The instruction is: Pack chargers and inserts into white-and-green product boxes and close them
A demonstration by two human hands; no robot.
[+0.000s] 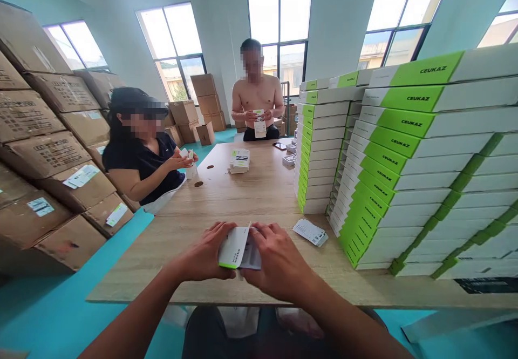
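My left hand (206, 253) and my right hand (275, 256) both grip a white packaging box with a green edge (237, 248) just above the light wood table (162, 275). The box's flap or sleeve looks partly opened, and my fingers hide part of it. A small bundle of printed cards (309, 232) lies on the table right of my right hand. Tall stacks of white and green CEUKAZ boxes (404, 154) rise beyond it.
Across the table, one person holds a white box (188, 162) and another holds a printed card (259, 124). A stack of boxes (240, 160) and a phone (279, 146) lie on the table. Cardboard cartons (48, 132) are piled along the left wall.
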